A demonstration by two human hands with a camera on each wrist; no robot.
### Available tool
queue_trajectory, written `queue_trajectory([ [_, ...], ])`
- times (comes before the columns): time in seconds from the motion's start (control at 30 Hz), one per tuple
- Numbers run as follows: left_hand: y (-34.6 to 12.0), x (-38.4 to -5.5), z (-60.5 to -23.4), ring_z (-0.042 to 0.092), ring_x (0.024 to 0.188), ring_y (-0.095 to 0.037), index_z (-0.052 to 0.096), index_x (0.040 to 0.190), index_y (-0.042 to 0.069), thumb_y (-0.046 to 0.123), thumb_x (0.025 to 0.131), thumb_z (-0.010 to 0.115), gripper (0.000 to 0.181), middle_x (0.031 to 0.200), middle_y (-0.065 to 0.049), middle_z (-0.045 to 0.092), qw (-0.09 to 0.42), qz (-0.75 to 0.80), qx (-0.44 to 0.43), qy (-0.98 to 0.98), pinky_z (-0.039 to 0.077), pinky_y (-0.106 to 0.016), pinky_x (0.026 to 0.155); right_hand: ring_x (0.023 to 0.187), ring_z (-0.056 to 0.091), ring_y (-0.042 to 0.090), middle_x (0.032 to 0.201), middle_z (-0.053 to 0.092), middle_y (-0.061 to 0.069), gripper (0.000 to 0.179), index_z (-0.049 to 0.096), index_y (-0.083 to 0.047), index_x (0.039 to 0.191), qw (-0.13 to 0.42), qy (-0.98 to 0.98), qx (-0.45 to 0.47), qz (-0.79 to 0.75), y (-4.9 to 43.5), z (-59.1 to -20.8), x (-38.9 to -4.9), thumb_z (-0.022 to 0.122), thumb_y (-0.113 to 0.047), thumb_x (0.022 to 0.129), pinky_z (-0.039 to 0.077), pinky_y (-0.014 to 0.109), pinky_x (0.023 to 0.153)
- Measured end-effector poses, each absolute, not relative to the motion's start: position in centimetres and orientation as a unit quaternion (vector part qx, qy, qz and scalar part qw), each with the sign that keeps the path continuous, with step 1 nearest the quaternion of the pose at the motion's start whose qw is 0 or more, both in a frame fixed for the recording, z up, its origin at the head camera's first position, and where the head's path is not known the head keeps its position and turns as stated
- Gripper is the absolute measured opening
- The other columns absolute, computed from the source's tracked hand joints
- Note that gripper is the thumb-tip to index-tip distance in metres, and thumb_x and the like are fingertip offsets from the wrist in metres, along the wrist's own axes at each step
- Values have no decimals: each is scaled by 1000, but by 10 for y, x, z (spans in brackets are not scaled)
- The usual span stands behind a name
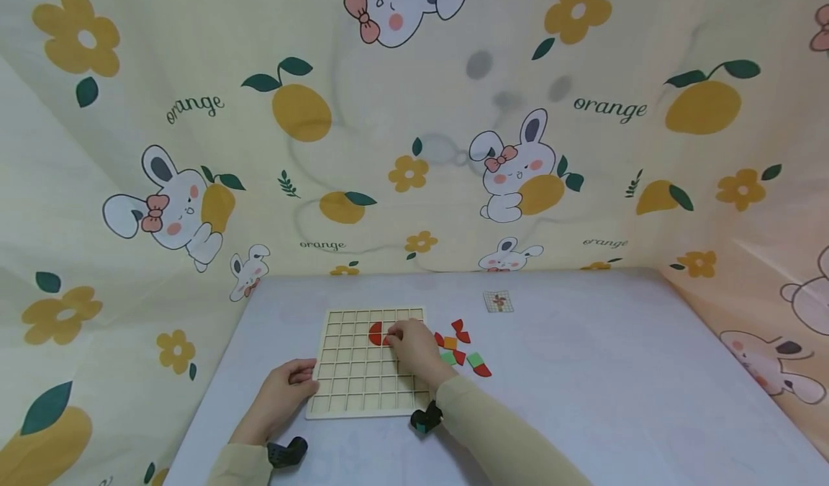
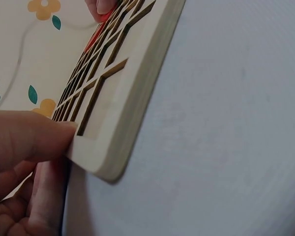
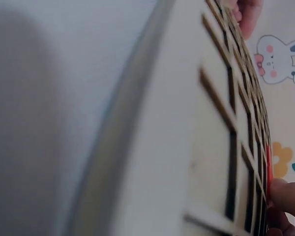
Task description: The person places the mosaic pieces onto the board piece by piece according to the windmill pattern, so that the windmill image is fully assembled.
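A pale wooden grid board [image 1: 352,385] lies on the table. My left hand [image 1: 285,389] grips its left edge, and in the left wrist view the thumb [image 2: 49,135] rests on top near a corner with the other fingers below. Red quarter-round tiles [image 1: 375,333] sit in cells toward the board's far side. Right beside them my right hand [image 1: 416,348] pinches another red tile [image 1: 386,340] low over the grid. That tile is mostly covered by the fingertips. In the right wrist view the thumb [image 3: 287,194] is against a thin red edge.
Right of the board lie loose tiles: an orange square [image 1: 450,343], green squares [image 1: 476,360] and several red quarter-rounds [image 1: 482,371]. A small patterned card [image 1: 498,302] lies farther back. Printed cloth [image 1: 388,126] hangs behind the white table [image 1: 583,399].
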State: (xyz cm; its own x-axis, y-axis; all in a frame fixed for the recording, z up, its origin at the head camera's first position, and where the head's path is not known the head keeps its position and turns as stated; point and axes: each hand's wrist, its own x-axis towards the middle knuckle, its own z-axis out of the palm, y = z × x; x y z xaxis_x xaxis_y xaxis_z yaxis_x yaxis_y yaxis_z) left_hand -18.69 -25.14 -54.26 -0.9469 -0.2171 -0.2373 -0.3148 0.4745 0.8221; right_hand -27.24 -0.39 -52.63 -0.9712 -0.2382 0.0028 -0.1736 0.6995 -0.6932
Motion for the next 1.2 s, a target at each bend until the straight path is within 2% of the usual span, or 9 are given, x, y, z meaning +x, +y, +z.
queue_trajectory([
  [0.17,-251,-188,-543,53,99,-21,60,126,6,7,82,70,45,106,-5,61,51,487,-157,857,46,-38,85,97,61,17,106,70,-2,20,75,-14,108,36,929,-119,-350,-2,-527,-270,67,-22,92,52,35,83],
  [0.43,-250,-188,-544,54,99,-21,60,126,5,7,81,71,46,107,-6,62,52,485,-157,859,46,-40,86,87,59,14,101,69,-3,19,75,-15,107,16,937,-144,-319,3,-528,-267,67,-21,92,49,29,70],
  [0.67,-251,-188,-546,54,99,-21,60,127,5,6,82,70,46,106,-6,62,47,482,-150,862,46,-39,86,76,51,15,97,64,-2,21,73,-13,111,28,929,-159,-334,11,-526,-266,66,-17,92,44,28,62],
  [0.87,-250,-187,-543,54,98,-22,60,126,4,5,81,70,46,105,-6,62,46,487,-151,859,47,-38,85,82,53,14,94,59,-5,23,70,-13,113,42,923,-140,-357,30,-514,-265,64,-23,93,47,30,70],
  [1.07,-251,-187,-544,54,99,-22,59,127,4,6,81,70,47,107,-7,62,49,486,-153,859,47,-40,86,83,57,15,96,60,-1,25,67,-10,114,37,919,-110,-376,61,-507,-270,65,-23,93,48,31,65],
  [1.2,-253,-187,-545,54,100,-22,59,128,4,6,82,70,47,108,-7,61,50,488,-152,858,47,-40,86,83,56,15,97,61,-2,24,68,-12,112,31,922,-81,-376,81,-509,-274,66,-24,92,49,33,70],
])
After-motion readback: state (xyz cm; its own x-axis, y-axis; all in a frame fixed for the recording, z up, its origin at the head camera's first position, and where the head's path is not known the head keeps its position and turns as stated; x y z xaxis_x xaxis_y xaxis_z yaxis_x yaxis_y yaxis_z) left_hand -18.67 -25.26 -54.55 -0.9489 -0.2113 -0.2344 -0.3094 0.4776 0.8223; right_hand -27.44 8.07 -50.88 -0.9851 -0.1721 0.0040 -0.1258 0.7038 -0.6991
